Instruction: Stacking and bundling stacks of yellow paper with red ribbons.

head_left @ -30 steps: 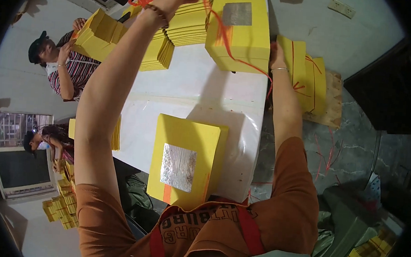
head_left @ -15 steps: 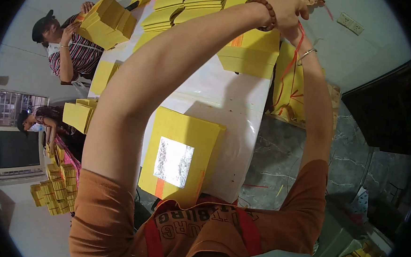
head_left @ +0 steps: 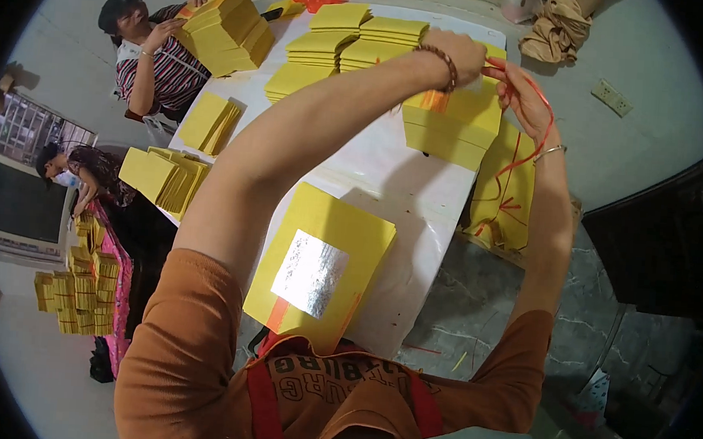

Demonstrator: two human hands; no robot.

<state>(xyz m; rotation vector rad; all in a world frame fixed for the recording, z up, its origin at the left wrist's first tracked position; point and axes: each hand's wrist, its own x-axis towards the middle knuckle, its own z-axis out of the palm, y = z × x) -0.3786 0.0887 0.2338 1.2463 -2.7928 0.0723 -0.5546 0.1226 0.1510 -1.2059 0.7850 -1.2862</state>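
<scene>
Red string (head_left: pixel 524 162) is pinched between the left hand (head_left: pixel 462 56) and the right hand (head_left: pixel 524 97), both closed on it above a yellow paper bundle (head_left: pixel 450 125) at the white table's (head_left: pixel 371 168) far right edge; a foil-centred yellow stack (head_left: pixel 320 270) lies nearer.

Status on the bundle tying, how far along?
Done: tied yellow bundles lean off the table's right edge. In hand: left hand and right hand pull red string above a yellow stack; no knot visible. Left: the foil-faced stack and loose stacks look untied.
</scene>
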